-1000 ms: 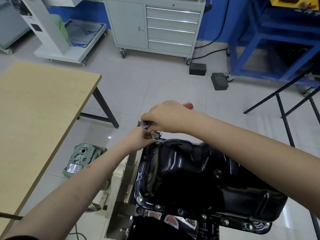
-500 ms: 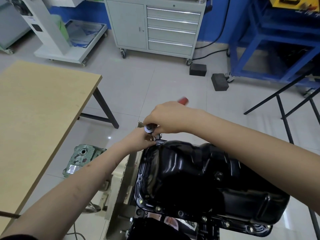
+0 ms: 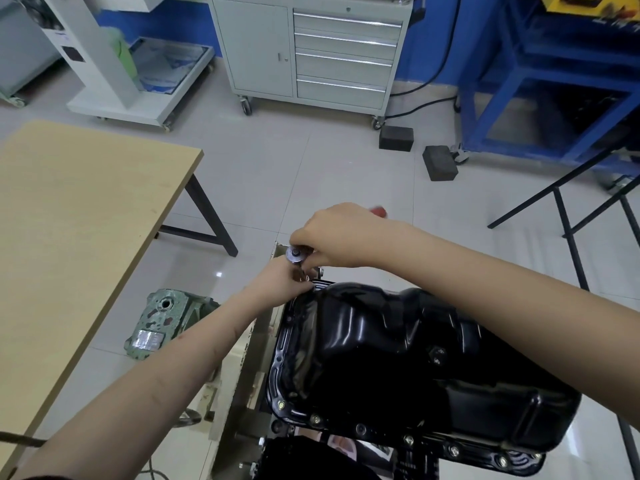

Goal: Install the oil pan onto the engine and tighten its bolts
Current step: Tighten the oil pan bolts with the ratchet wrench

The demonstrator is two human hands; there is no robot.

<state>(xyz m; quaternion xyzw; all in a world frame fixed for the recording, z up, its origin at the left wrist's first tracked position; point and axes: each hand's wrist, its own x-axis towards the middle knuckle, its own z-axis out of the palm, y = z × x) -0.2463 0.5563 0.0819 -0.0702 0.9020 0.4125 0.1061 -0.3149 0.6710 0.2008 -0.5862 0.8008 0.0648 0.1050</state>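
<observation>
Your right hand (image 3: 341, 235) is curled round a ratchet wrench (image 3: 296, 254), whose round silver head shows just below your knuckles and whose red handle tip (image 3: 379, 211) pokes out beyond the back of the hand. That head sits directly over the far left corner of the black oil pan (image 3: 408, 368), right above the pan's flange. Your left hand (image 3: 282, 282) is just beneath the ratchet head, touching that same corner of the pan, with its fingers bent in around the socket area; the fingertips are hidden, so you cannot tell exactly what they pinch.

The oil pan lies upside-down on the engine (image 3: 311, 455), below and nearer to you than both hands, your right forearm crossing above its right side. Along the pan's near flange a row of bolts (image 3: 408, 439) is seated. Left of the pan, a green cast housing (image 3: 162, 323) rests on the floor, and beyond it stands the wooden desk (image 3: 69, 237). Far beyond the pan is a grey tool cabinet (image 3: 311, 50).
</observation>
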